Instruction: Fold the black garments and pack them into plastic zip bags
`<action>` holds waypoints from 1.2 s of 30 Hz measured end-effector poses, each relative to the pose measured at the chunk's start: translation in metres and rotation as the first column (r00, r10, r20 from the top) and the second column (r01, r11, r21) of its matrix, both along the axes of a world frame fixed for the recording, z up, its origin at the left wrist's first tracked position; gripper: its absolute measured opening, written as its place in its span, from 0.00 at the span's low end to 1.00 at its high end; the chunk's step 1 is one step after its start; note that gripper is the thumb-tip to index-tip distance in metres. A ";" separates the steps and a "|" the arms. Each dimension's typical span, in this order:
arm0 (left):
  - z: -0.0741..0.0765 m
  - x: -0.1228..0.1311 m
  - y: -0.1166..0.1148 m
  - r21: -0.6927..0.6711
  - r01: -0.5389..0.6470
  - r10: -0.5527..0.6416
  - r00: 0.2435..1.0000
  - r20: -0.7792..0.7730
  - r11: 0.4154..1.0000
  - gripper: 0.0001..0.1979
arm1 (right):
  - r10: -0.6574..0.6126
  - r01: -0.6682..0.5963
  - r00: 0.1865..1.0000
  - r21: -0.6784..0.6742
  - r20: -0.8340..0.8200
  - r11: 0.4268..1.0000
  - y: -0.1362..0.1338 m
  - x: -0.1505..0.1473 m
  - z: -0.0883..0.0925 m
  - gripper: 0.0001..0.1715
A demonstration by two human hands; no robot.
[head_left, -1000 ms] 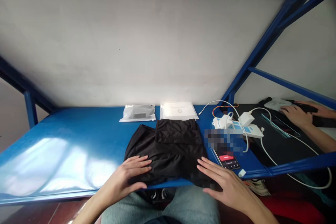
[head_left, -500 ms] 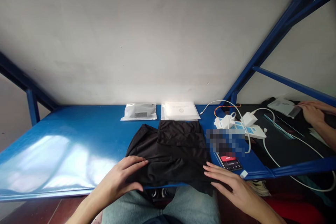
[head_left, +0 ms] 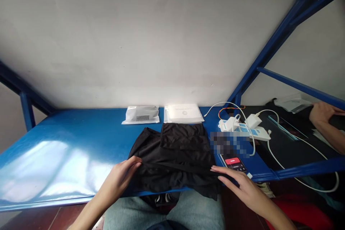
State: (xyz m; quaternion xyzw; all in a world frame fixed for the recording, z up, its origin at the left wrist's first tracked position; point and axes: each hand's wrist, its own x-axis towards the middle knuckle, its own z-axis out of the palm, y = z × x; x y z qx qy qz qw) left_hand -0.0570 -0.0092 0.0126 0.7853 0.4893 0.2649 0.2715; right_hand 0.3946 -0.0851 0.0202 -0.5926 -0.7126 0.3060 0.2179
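A black garment [head_left: 185,151] lies on the blue tabletop in front of me, with a smaller folded layer on its upper part. A raised crease runs across its lower half between my hands. My left hand [head_left: 125,172] pinches the garment at its left side, thumb and fingers together. Over at the right edge, my right hand [head_left: 235,183] touches the cloth with outstretched fingers, and its thumb is apart from them. The lower edge of the garment hangs slightly over the table's front edge.
Behind the garment are a clear bag with dark contents [head_left: 141,114] and a white packet [head_left: 184,113]. To the right lie a phone [head_left: 234,162], a power strip [head_left: 258,133] with chargers and white cables. Another person's hand [head_left: 323,115] is at the far right.
My left hand has gone from spread fingers to a pinch on the cloth. A crease has risen across the garment. The other person's hand and the packet near it have shifted.
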 end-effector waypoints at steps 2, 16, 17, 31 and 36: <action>-0.001 0.004 0.006 -0.017 -0.037 0.037 0.999 0.029 0.999 0.14 | -0.054 0.054 0.998 0.025 -0.027 0.998 0.008 -0.002 0.001 0.21; -0.002 0.027 0.055 0.121 -0.149 0.171 0.964 -0.206 0.982 0.15 | -0.253 0.048 0.923 0.564 0.291 0.825 0.055 -0.076 -0.002 0.18; -0.004 0.028 0.055 0.122 -0.147 0.172 0.959 -0.226 0.982 0.14 | -0.199 0.011 0.933 0.530 0.299 0.848 0.051 -0.085 -0.003 0.18; -0.019 0.004 0.040 0.297 -0.426 0.452 0.892 -0.022 0.855 0.21 | -0.125 0.013 0.957 0.393 0.261 0.919 0.048 -0.093 -0.019 0.15; -0.027 -0.017 0.029 0.019 -0.531 0.521 0.837 0.168 0.847 0.21 | -0.147 0.094 0.985 0.429 0.092 0.899 0.050 -0.137 0.013 0.18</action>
